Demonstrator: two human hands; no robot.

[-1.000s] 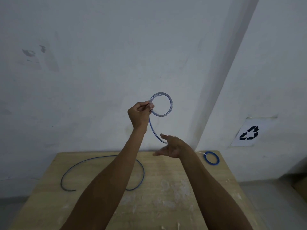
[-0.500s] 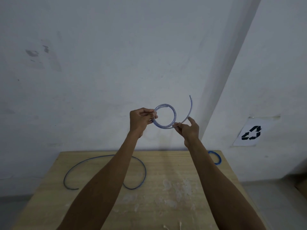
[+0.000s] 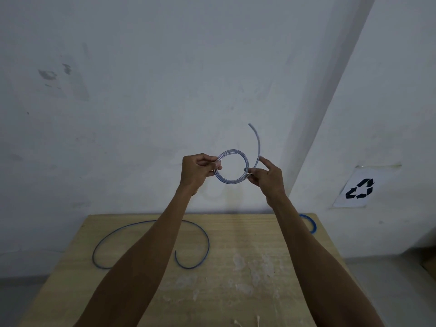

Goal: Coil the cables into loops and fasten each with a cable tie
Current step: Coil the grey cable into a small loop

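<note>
I hold a blue cable wound into a small coil (image 3: 232, 182) up in front of the wall, above the table. My left hand (image 3: 198, 172) pinches the coil's left side. My right hand (image 3: 267, 178) pinches its right side, index finger stretched out. The cable's free end (image 3: 257, 142) curves upward from my right fingers. A second blue cable (image 3: 151, 224) lies loose on the wooden table (image 3: 236, 267) in a wide open curve, partly hidden by my left forearm. A small coiled blue cable (image 3: 312, 224) lies at the table's far right corner.
The table stands against a white wall. A recycling sign (image 3: 359, 188) is stuck low on the right wall. Pale stains mark the table's middle, and a thin white strip (image 3: 258, 319) lies near its front edge.
My right hand rose from above the table to the coil and took its right side. The tail swung from hanging down to curving up, and the coil is lower.
</note>
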